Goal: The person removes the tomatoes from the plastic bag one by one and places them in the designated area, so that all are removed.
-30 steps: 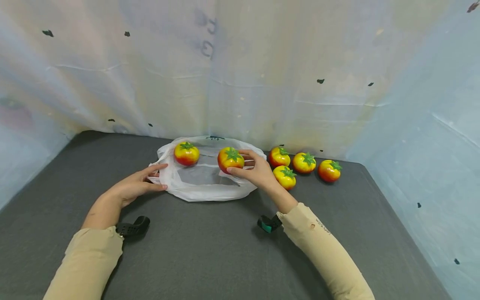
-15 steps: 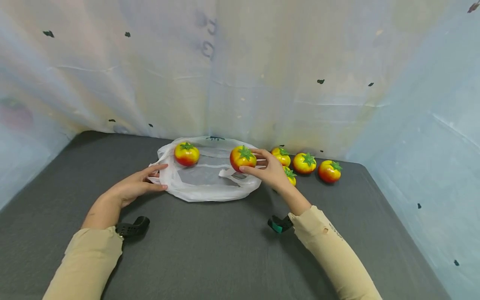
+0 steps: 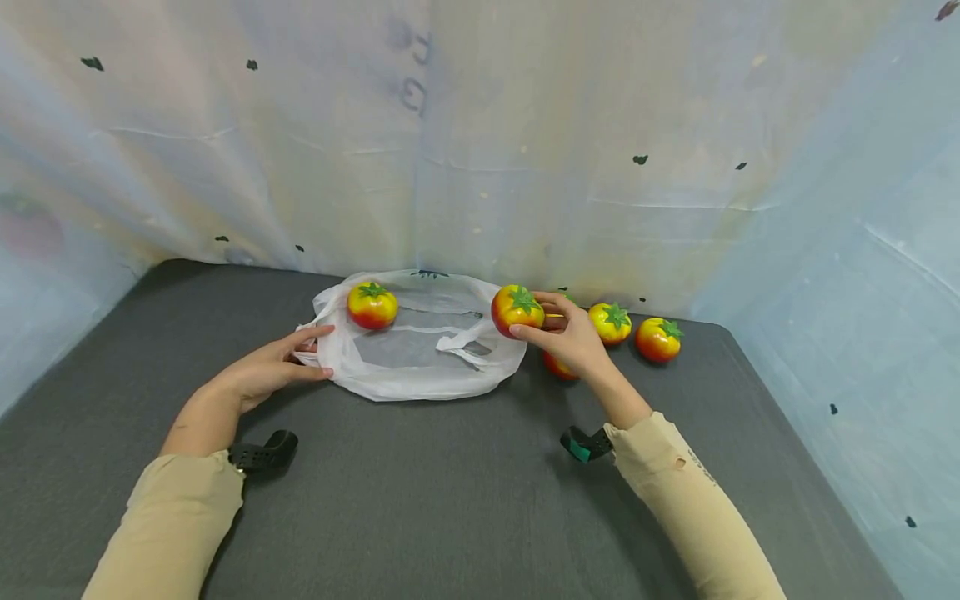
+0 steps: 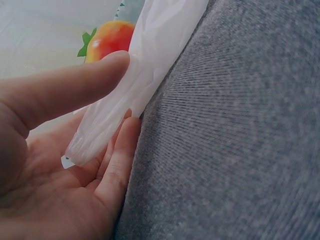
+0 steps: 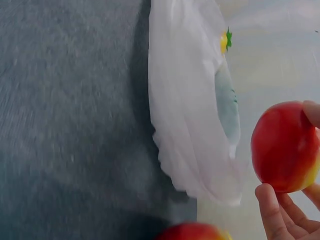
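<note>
A white plastic bag [image 3: 420,387] lies with its mouth spread wide on the dark grey table. My left hand [image 3: 262,371] grips its left edge; in the left wrist view the thumb and fingers [image 4: 117,170] are on either side of the gathered plastic [image 4: 105,125]. One yellow-and-red tomato [image 3: 372,307] with a green leafy top sits in the left part of the bag. Above the bag's right rim, my right hand [image 3: 573,340] holds another such tomato [image 3: 517,310] between thumb and fingers. The right wrist view shows its red underside [image 5: 282,147], raised apart from the bag [image 5: 185,100].
Several more tomatoes stand right of the bag: one tomato [image 3: 610,323], another farther right [image 3: 658,340], and others partly hidden behind my right hand, such as the lower tomato [image 3: 558,367]. A pale plastic curtain [image 3: 480,167] hangs behind the table.
My right hand has moved right with its tomato, from over the bag's mouth to its right rim, covering more of the tomatoes there. The left hand and the bag have stayed put.
</note>
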A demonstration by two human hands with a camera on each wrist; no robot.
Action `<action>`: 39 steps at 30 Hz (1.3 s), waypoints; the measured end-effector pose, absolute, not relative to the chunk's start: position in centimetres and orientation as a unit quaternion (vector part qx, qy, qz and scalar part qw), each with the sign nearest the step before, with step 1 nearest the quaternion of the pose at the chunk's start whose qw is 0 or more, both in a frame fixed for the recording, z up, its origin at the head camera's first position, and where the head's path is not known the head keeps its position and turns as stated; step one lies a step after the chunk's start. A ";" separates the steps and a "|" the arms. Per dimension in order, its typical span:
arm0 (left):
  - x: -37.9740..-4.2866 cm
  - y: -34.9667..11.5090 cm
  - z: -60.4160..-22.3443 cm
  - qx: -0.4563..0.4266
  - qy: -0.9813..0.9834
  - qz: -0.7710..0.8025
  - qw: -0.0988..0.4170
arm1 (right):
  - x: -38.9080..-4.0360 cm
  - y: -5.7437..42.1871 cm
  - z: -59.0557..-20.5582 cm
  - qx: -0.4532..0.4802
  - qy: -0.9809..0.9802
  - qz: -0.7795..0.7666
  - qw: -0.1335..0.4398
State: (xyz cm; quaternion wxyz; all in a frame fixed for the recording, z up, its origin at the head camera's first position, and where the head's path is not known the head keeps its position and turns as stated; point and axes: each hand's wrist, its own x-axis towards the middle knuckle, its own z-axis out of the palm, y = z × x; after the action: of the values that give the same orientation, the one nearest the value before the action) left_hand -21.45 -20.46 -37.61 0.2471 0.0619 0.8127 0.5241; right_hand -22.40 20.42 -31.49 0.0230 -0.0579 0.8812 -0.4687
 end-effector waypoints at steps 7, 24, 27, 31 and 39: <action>-21.5 -20.6 -37.7 0.066 0.817 0.519 0.243 | -22.4 22.1 -31.2 -0.034 0.891 -0.453 0.018; -21.5 -20.8 -37.6 0.069 0.818 0.516 0.245 | -21.8 25.1 -30.9 -0.013 0.906 -0.423 0.011; -21.5 -20.7 -37.6 0.067 0.817 0.517 0.247 | -21.5 25.4 -30.8 -0.011 0.907 -0.421 0.009; -21.4 -20.6 -37.6 0.067 0.816 0.518 0.248 | -21.1 26.1 -30.6 -0.008 0.909 -0.416 0.006; -21.4 -20.5 -37.5 0.072 0.813 0.522 0.248 | -21.0 27.3 -30.7 0.010 0.909 -0.417 0.010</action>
State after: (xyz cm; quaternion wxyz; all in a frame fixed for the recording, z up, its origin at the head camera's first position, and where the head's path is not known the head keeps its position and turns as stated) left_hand -21.36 -20.54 -37.54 0.2478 0.0715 0.8132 0.5217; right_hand -20.95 27.30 -30.71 0.0097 0.0098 0.9086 -0.4174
